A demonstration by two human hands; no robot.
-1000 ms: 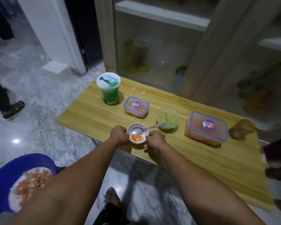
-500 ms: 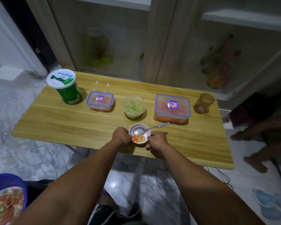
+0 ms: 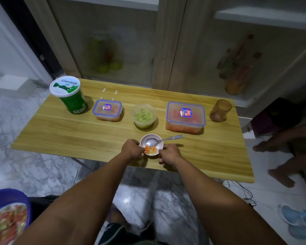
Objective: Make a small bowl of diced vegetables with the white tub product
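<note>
Small pink bowl (image 3: 159, 147) of diced orange and green vegetables with spoon (image 3: 163, 139), near table (image 3: 78, 137) front edge, fingers of left hand (image 3: 132, 149) and right hand (image 3: 170, 154) gripping its sides, behind it lidded Greenfields tub (image 3: 69, 95), two blue-rimmed lidded boxes of red pieces (image 3: 107, 110) (image 3: 185, 117), clear cup of green dice (image 3: 144, 115).

Wooden table (image 3: 64, 131): tub (image 3: 69, 96), containers, bowl (image 3: 151, 146).

Single head view, looking steeply down over table (image 3: 78, 131).

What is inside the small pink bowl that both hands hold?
The small pink bowl holds a few orange and pale green vegetable pieces and a metal spoon. No white product is visible; the spoon covers part of the bottom.
</note>
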